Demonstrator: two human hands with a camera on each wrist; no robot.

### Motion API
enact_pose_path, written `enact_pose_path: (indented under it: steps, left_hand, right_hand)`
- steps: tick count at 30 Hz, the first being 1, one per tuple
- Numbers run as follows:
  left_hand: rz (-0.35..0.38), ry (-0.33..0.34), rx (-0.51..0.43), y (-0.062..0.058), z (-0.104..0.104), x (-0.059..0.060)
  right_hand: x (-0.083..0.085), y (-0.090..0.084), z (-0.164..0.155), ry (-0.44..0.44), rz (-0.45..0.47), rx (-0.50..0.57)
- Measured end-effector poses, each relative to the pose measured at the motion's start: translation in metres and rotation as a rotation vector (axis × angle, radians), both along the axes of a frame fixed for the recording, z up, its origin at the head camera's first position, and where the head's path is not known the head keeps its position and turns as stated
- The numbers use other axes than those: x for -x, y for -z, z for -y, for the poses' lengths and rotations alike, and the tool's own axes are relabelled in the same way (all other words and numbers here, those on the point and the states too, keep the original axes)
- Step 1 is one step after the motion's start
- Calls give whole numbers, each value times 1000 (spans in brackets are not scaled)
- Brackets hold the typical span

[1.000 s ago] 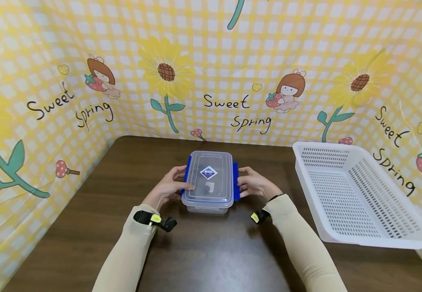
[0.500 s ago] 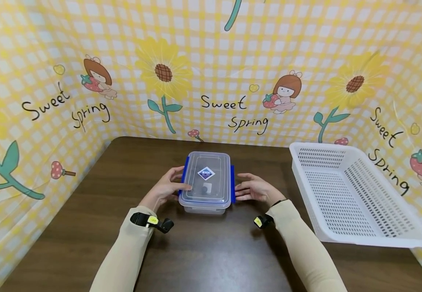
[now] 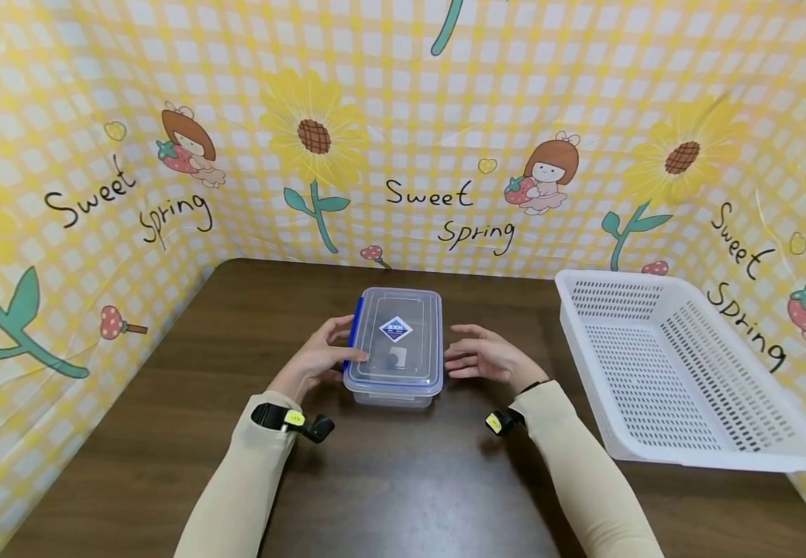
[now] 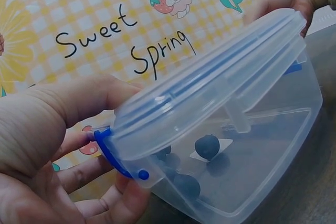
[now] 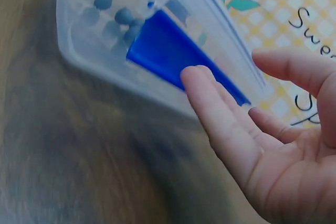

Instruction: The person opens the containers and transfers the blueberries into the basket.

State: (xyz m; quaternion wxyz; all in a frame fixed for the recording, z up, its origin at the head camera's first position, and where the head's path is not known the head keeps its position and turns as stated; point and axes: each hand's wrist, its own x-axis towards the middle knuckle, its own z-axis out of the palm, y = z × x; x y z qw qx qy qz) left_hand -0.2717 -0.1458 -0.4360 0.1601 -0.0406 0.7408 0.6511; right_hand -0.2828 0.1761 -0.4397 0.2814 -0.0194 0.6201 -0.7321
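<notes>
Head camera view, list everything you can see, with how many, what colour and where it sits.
Food container: one, clear plastic with a clear lid, centre of the table, between the hands.
Latches: blue; one shows on each long side of the container across the wrist views.
Label: one, dark blue and white diamond, on the lid.
Round pieces: several, dark blue, inside the container; exact count unclear.
Basket: one, white, perforated, right side of the table.
Table: one, dark brown wood.
Backdrop: yellow checked cloth with sunflowers and "Sweet Spring", behind and on both sides.
Left hand: holds the container's left side, thumb on the lid edge.
Right hand: open, beside the container's right side.
</notes>
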Motion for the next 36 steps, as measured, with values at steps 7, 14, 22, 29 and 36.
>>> enact_pose_path:
  steps: [7, 14, 22, 29, 36]
  left_hand:
    - [26, -8, 8, -1, 0, -1]
    - [20, 3, 1, -3, -1, 0]
    - [17, 12, -6, -2, 0, 1]
    - [10, 25, 2, -1, 0, 1]
    - [0, 63, 0, 1, 5, 2]
  right_hand:
    - [-2, -8, 10, -52, -30, -7]
    - [0, -8, 19, 4, -13, -27]
    - [0, -7, 24, 41, -14, -17]
    - [-1, -9, 26, 38, -44, -40]
    - [-1, -11, 29, 45, -35, -40]
